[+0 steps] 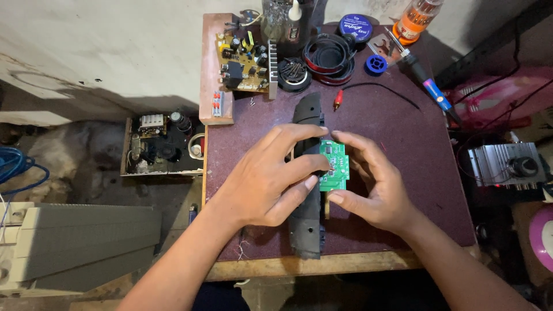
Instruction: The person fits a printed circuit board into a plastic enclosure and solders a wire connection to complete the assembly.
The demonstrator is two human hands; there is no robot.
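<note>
From where I stood, the long black plastic housing (307, 190) lay on the maroon-topped bench (403, 150) with its long axis running straight away from the person, one end near the bench's front edge and the other pointing toward the clutter at the back. It sat almost on the person's midline, between the two forearms.

The small green circuit board (334, 165) rested against the housing's right flank, about halfway along its length, flat side up. The left hand (271, 181) came in from the left and lay across the housing, fingers curled over it, with the fingertips touching the board's left edge. The right hand (371, 184) cupped the board from the other side, its fingers bent over the far corner and its thumb at the near edge, so the board was pinched between the two hands. Neither hand was spread flat; both were half closed around the work. The right hand was the nearer to the board itself, the left more to the housing.

Well behind them, apart from the hands, sat a larger yellowish circuit board (243, 61), a coil of red and black wire (329, 57), and a soldering iron (423, 78) lying at a slant toward the right.
</note>
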